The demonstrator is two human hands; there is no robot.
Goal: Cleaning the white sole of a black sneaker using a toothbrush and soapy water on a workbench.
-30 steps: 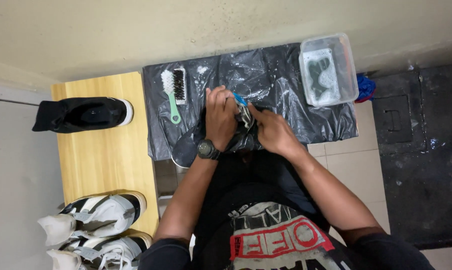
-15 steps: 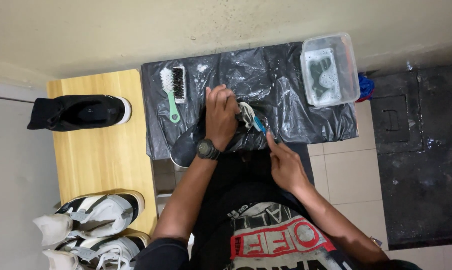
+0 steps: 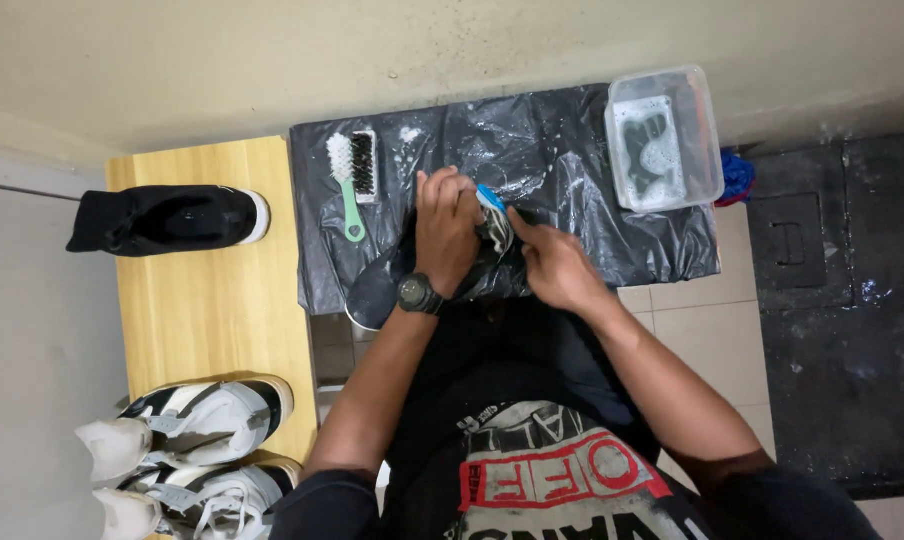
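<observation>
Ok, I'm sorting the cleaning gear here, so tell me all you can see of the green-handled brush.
The brush has a mint-green handle with a looped end and two bristle patches side by side, one white, one dark. It looks like plastic. It lies flat, handle toward the person, on the wet black plastic sheet, left of the left hand. No hand touches it.

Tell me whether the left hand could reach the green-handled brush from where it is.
Probably yes: the green-handled brush lies on the black plastic sheet just beside the left hand, nothing between them, though that hand is now gripping the dark shoe.
</observation>
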